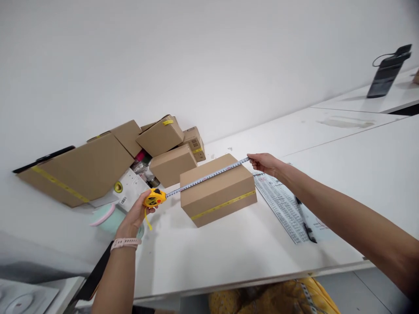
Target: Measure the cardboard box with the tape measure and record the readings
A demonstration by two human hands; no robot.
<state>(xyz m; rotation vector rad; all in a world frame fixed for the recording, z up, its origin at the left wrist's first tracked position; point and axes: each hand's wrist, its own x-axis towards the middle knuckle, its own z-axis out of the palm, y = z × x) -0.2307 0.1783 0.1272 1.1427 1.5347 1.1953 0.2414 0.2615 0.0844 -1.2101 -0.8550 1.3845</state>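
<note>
A brown cardboard box with yellow tape along its front side sits on the white table. My left hand grips the yellow case of a tape measure just left of the box, its yellow wrist strap dangling. The blade is pulled out and runs across the top of the box, slanting up to the right. Beyond the box's far right corner, my right hand pinches the free end of the blade between closed fingers.
Several cardboard boxes are piled at the left against the wall, near a pale green container with a pink rim. Right of the measured box lie a printed sheet and a black pen. A dark bottle stands at the far right.
</note>
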